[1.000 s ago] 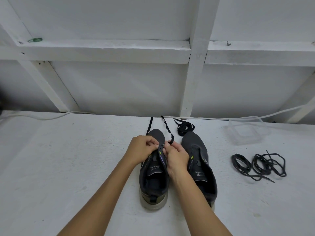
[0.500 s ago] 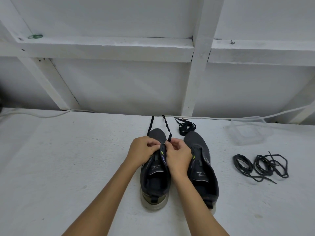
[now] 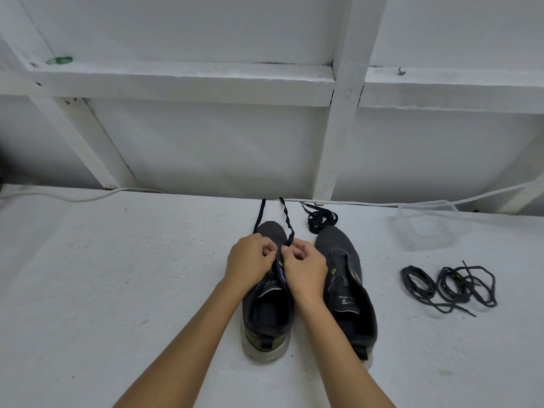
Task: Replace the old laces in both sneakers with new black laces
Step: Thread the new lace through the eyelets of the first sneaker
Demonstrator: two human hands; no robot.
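Pinching black lace (image 3: 287, 228) over left sneaker (image 3: 269, 313), both hands (image 3: 250, 262) (image 3: 304, 267) grasping, clear container (image 3: 424, 228) apparently empty

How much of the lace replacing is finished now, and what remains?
Done: two old laces lie loose on the table right of the shoes. In hand: left hand and right hand work a black lace at the left sneaker. Left: the right sneaker shows no lace; a coiled black lace waits beyond its toe.
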